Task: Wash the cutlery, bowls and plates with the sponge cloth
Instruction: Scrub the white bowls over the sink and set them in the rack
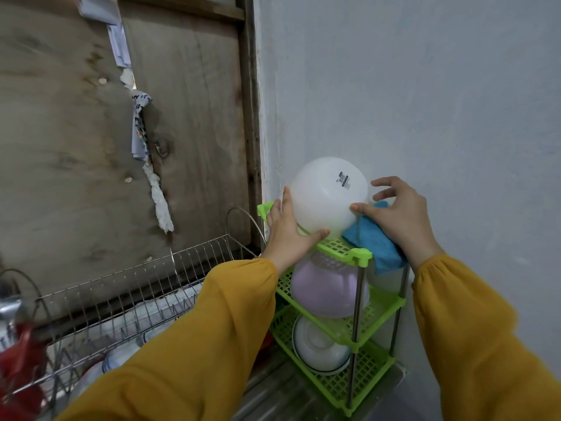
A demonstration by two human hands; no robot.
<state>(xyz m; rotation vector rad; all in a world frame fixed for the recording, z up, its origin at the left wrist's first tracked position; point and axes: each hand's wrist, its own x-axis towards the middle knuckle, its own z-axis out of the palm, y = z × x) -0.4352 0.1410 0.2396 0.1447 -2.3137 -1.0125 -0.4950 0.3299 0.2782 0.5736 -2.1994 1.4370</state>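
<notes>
The upturned white bowl (329,197) is cradled atop the green rack (340,249) between the left hand (285,235) and right hand (397,214) — fingers spread flat, not curled. The sponge cloth (373,241) is pinned under the right palm. The plastic is judged light, stiff, likely slick — best gripped at the rim.

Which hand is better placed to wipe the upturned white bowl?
Likely the right hand: the blue sponge cloth lies under its palm beside the upturned white plastic bowl, while the left hand braces the bowl's other side.
</notes>
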